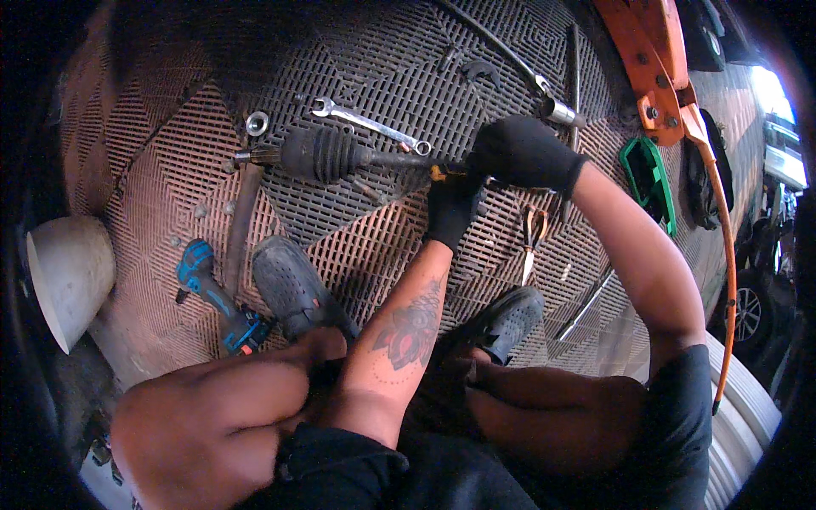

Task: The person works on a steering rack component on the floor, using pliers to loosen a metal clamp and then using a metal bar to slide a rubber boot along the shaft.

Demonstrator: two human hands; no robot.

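Observation:
A drive axle with a ribbed black rubber boot lies across the grated floor mat. Its thin shaft runs right into my two black-gloved hands. My left hand grips a small yellow-handled tool held against the shaft's right end. My right hand closes over that same end from above, hiding it. A silver combination wrench lies just beyond the shaft.
A steel nut sits near the axle's left end. A blue power tool and a dark bar lie at left. Pliers lie right of my hands. An orange lift arm, a green part and a white bowl stand around.

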